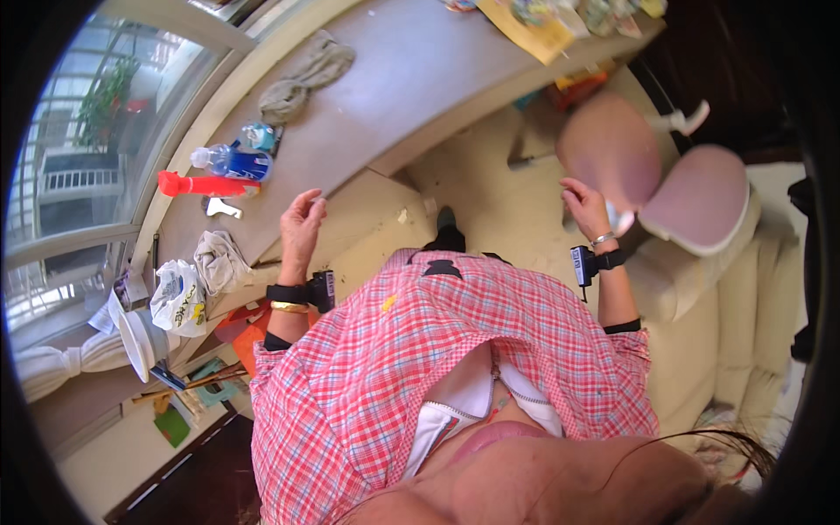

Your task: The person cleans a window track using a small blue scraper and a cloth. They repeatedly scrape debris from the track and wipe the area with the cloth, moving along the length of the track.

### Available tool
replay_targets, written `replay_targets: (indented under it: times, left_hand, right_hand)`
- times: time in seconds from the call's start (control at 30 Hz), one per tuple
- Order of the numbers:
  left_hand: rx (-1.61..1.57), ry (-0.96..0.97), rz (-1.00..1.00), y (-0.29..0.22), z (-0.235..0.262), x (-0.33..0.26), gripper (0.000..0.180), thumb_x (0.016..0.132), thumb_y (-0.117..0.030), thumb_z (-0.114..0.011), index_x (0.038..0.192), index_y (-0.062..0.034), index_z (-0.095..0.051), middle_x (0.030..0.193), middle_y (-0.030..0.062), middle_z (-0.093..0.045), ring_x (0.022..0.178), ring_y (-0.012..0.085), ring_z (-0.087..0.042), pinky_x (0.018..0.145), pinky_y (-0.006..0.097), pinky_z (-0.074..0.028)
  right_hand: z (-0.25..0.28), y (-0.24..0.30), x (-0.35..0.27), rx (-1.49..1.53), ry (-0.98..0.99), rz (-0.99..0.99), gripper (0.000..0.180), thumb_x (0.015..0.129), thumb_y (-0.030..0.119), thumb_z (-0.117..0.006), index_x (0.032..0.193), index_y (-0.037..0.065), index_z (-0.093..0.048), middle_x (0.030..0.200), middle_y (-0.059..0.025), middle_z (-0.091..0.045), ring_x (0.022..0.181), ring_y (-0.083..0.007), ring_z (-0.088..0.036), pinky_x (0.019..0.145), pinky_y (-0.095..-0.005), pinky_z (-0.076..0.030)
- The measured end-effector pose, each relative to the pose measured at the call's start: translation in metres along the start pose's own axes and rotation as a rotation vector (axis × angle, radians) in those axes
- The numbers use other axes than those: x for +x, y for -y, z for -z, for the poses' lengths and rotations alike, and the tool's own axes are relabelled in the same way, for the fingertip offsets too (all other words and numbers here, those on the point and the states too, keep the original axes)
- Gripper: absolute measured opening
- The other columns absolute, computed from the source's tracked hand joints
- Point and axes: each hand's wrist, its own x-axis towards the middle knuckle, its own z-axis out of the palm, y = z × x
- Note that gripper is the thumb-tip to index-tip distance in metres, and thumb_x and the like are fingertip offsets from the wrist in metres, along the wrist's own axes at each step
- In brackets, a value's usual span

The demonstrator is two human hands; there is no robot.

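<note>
My left hand [303, 223] hangs beside the front edge of a long grey desk [385, 79], holding nothing, its fingers loosely bent and apart. On the desk nearest it are a red spray bottle [214, 185], a clear bottle of blue liquid [241, 162] and a crumpled pale cloth [220, 261]. Off to the right, my right hand [586, 210] is empty too, fingers loosely spread. It is beside a chair with a pinkish rounded panel [608, 144] and a second pinkish panel [700, 197]. Whether the fingers touch the chair I cannot tell.
A grey rag [306, 79] lies farther along the desk, by the window. A white plastic bag [178, 297] sits at the near left. A yellow envelope [534, 31] and small items cover the far desk end. At right stands a cream sofa [726, 297].
</note>
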Motion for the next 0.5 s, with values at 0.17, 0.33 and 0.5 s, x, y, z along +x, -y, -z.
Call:
replay_targets:
  times: [0.17, 0.33, 0.5]
  left_hand:
    - [-0.058, -0.040, -0.022, -0.006, 0.005, 0.053, 0.025, 0.088, -0.011, -0.064, 0.111, -0.0025, -0.063, 0.076, -0.0015, -0.059, 0.070, 0.0058, -0.054, 0.063, 0.020, -0.045]
    - [-0.026, -0.131, -0.073, -0.016, 0.026, 0.101, 0.023, 0.087, -0.012, -0.065, 0.108, -0.0029, -0.064, 0.077, -0.0020, -0.059, 0.070, 0.0059, -0.053, 0.064, 0.021, -0.045]
    - [-0.040, -0.240, 0.005, -0.005, 0.033, 0.111, 0.021, 0.087, -0.012, -0.065, 0.106, -0.0024, -0.064, 0.080, -0.0014, -0.060, 0.072, 0.0064, -0.054, 0.065, 0.021, -0.046]
  right_hand:
    - [-0.046, 0.115, 0.120, -0.101, 0.106, 0.325, 0.024, 0.085, 0.015, -0.059, 0.107, 0.006, -0.065, 0.085, -0.0142, -0.067, 0.075, -0.0288, -0.064, 0.068, -0.0346, -0.050]
    - [-0.098, 0.203, 0.220, -0.227, 0.239, 0.532, 0.023, 0.086, 0.018, -0.061, 0.105, 0.006, -0.065, 0.085, -0.0132, -0.067, 0.074, -0.0261, -0.064, 0.069, -0.0333, -0.051]
    - [-0.139, 0.248, 0.288, -0.285, 0.373, 0.578, 0.024, 0.087, 0.023, -0.059, 0.104, 0.010, -0.067, 0.085, -0.0154, -0.068, 0.079, -0.0310, -0.065, 0.072, -0.0379, -0.051]
